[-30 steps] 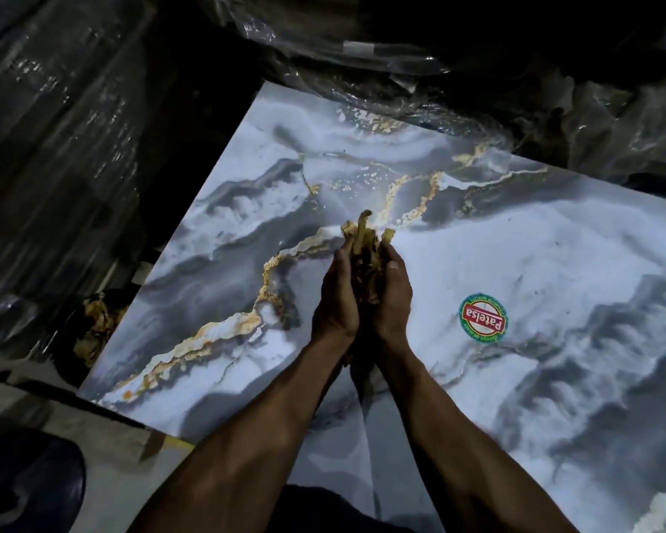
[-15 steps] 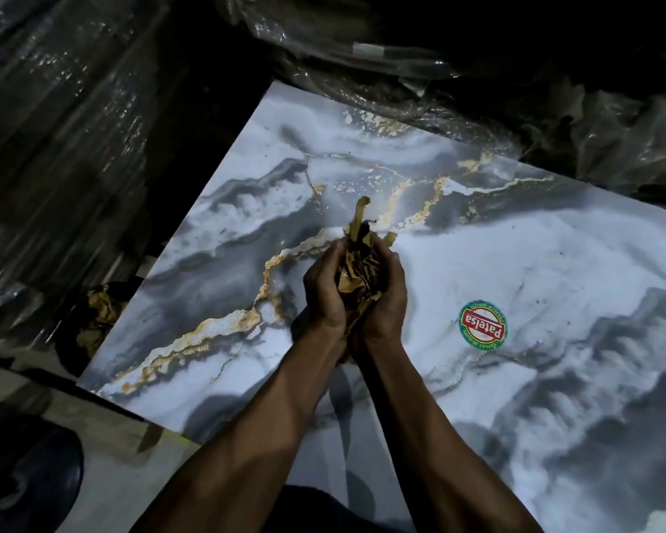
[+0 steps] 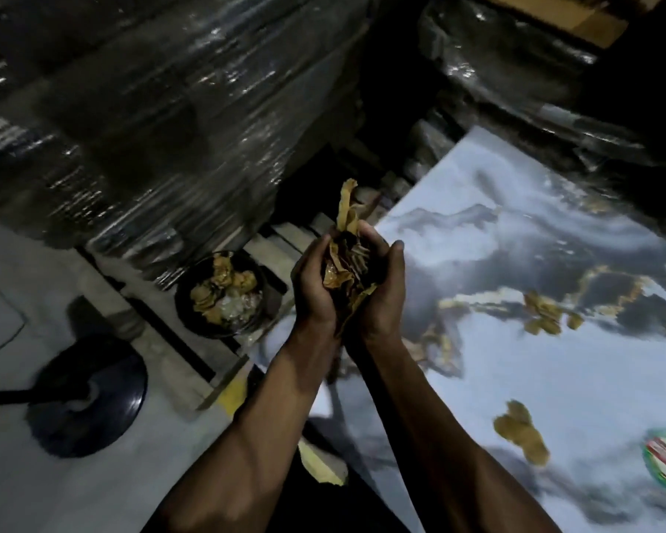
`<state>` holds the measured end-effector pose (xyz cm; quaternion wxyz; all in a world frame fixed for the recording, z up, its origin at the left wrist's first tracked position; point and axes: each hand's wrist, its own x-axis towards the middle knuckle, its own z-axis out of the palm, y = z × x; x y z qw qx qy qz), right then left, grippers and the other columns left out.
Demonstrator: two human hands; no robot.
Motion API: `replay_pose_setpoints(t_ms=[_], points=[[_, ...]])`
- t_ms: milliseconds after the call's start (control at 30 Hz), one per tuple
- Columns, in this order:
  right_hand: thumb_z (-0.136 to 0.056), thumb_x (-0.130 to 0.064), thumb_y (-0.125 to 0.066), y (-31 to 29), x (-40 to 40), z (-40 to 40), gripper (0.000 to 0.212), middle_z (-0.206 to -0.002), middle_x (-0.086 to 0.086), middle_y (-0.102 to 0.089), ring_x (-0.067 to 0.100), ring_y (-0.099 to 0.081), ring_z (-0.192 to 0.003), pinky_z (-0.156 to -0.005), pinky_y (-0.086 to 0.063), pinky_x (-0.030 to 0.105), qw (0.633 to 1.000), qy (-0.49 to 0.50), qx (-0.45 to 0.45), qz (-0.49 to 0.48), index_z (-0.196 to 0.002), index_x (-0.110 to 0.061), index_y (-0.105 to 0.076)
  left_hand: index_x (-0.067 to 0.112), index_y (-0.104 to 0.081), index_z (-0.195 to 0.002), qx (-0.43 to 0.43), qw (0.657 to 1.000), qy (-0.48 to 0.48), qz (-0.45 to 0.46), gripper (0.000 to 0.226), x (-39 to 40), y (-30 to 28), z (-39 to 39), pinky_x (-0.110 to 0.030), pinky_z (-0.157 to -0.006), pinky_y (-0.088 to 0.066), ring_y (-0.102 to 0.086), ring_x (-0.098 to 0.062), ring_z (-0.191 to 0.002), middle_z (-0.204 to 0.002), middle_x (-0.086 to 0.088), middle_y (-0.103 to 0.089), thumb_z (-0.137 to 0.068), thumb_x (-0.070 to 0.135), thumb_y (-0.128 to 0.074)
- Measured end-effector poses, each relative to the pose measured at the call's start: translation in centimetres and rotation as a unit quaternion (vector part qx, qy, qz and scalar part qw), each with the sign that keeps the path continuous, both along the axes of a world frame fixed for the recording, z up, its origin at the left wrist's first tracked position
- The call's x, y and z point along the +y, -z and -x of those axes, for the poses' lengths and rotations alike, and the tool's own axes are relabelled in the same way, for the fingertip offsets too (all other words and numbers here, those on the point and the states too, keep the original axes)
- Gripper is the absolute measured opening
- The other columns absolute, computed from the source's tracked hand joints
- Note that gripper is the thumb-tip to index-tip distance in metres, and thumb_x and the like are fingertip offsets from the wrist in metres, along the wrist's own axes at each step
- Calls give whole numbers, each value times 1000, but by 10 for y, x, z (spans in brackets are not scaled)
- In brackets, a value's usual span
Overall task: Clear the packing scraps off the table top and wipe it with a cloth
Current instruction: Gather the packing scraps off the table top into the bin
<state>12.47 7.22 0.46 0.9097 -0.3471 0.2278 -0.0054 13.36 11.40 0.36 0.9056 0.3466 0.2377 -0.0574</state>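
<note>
Since 0.5 s back, your view and both hands have swung left: the bundle that sat over the middle of the marble surface now hangs past its left edge.

Far left, on the floor: a dark round base (image 3: 87,394), not part of the job. Next right, a black bin (image 3: 220,294) already holding crumpled brown scraps, just left of and below your hands.

Your left hand (image 3: 314,286) and right hand (image 3: 383,290) are cupped together, clenched round a wad of brown packing scraps (image 3: 347,259), 1 strip poking up from the top. 1 loose piece (image 3: 322,465) lies by the near corner, below your forearms.

Right of that, the surface (image 3: 496,240) carries at least 2 more clusters of scraps: 1 mid-slab (image 3: 546,315), 1 near the round sticker (image 3: 521,430).

Step in hand: clearing, mid-carry to the bin. Next move, as I judge it: bring the hands over the bin and part them low, so nothing scatters. Wiping is not yet begun; no cloth in view.
</note>
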Motion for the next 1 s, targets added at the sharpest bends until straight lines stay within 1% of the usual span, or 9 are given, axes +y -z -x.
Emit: replay_pose_setpoints(t_ms=[100, 267, 400, 467, 567, 633, 767, 867, 1000], points=[[-105, -41, -26, 16, 59, -24, 52, -107, 10, -69, 22, -65, -100, -90, -52, 34, 998, -25, 34, 50, -115, -6, -63, 10, -77, -94, 27, 999, -11, 29, 35, 66, 16, -22, -37, -91, -48, -69, -25, -96, -97, -10, -74, -82, 34, -54], [-105, -45, -14, 51, 168, -69, 65, -99, 4, -74, 15, -69, -93, -79, -56, 24, 987, -100, 72, 104, -123, -1, -59, 6, -65, -120, 142, 988, -40, -38, 48, 188, 73, -58, -44, -98, -50, -64, -33, -111, -119, -18, -67, -98, 42, -42], [-91, -62, -28, 95, 234, -94, 79, -124, 19, -65, 28, -64, -112, -91, -55, 36, 969, -126, 180, 111, -131, 0, -55, 10, -71, -100, 235, 970, -65, 26, 45, 243, 113, -80, -38, -84, -51, -67, -29, -98, -99, -12, -75, -98, 44, -41], [-83, -67, -31, 126, 254, -100, 84, -123, 21, -65, 32, -64, -112, -94, -53, 42, 964, -126, 210, 109, -129, -1, -57, 9, -71, -101, 260, 959, -86, 65, 49, 259, 138, -87, -39, -83, -49, -66, -30, -100, -103, -15, -74, -97, 48, -40], [-93, -61, -27, 180, 273, -109, 73, -112, 19, -69, 31, -67, -103, -96, -52, 46, 954, -128, 256, 93, -120, -3, -61, 9, -66, -104, 305, 940, -130, 84, 58, 278, 182, -96, -40, -87, -46, -61, -34, -99, -106, -16, -67, -97, 54, -31], [-97, -58, -29, 212, 286, -113, 66, -120, 22, -66, 35, -64, -111, -100, -49, 50, 945, -143, 282, 82, -118, -4, -62, 12, -62, -115, 334, 933, -126, 49, 60, 288, 212, -99, -37, -80, -48, -60, -31, -99, -111, -14, -62, -97, 58, -27], [-102, -33, -42, 266, 306, -125, 42, -119, 20, -68, 32, -66, -108, -92, -55, 42, 924, -188, 322, 85, -118, -3, -65, 13, -53, -135, 349, 929, -123, 17, 66, 305, 263, -100, -38, -102, -41, -54, -29, -120, -127, -11, -59, -98, 60, -25], [-99, -31, -44, 298, 316, -137, 39, -113, 18, -70, 34, -66, -107, -96, -53, 46, 910, -201, 348, 102, -115, -5, -68, 13, -57, -130, 358, 926, -120, -30, 63, 326, 301, -111, -37, -92, -45, -57, -25, -110, -121, -8, -61, -98, 59, -29], [-105, -48, -21, 309, 306, -153, 61, -134, 15, -58, 31, -55, -122, -93, -46, 34, 892, -241, 369, 102, -136, -6, -52, 14, -61, -109, 382, 911, -96, -124, 42, 353, 348, -115, -32, -75, -50, -62, -31, -106, -111, -11, -66, -101, 45, -34]])
